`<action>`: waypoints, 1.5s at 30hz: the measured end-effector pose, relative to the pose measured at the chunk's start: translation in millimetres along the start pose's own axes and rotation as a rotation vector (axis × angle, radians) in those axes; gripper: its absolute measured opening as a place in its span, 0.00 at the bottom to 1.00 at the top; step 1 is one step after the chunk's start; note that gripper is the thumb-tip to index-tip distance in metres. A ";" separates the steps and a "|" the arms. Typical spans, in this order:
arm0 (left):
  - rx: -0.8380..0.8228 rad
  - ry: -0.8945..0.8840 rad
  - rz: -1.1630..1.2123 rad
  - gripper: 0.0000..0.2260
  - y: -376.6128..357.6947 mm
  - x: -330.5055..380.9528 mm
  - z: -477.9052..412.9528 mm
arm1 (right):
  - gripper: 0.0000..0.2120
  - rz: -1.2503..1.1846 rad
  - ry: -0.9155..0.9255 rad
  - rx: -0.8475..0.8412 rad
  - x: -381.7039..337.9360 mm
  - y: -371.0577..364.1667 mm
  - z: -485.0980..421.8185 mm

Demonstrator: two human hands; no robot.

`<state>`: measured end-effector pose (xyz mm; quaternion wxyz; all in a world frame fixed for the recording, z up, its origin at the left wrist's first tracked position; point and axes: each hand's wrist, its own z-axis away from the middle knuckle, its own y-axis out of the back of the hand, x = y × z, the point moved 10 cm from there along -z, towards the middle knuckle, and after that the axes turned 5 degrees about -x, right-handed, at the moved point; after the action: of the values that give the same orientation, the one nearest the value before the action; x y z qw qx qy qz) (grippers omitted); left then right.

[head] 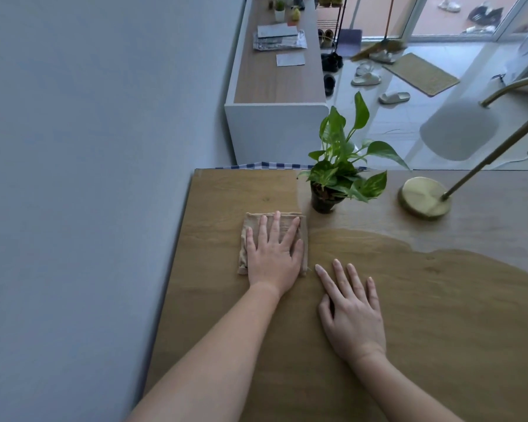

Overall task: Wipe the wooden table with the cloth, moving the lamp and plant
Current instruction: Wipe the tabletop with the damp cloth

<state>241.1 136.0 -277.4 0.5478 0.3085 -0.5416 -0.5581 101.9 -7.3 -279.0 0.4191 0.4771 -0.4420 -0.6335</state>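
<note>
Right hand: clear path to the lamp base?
Probably yes: right hand lies flat and empty, only bare table between it and the lamp base; the plant stands left of that path.
</note>
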 end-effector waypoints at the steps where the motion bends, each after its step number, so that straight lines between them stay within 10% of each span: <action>1: -0.004 0.002 0.006 0.26 -3.3 3.4 9.1 | 0.30 -0.003 -0.002 0.006 0.2 0.1 1.7; 45: 0.003 0.124 0.010 0.27 79.6 -176.5 -153.0 | 0.31 0.058 -0.074 -0.036 -44.2 -21.5 -30.0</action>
<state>443.6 277.0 -280.5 0.5825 0.3405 -0.5089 -0.5346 137.4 35.5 -293.9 0.4292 0.4329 -0.4594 -0.6460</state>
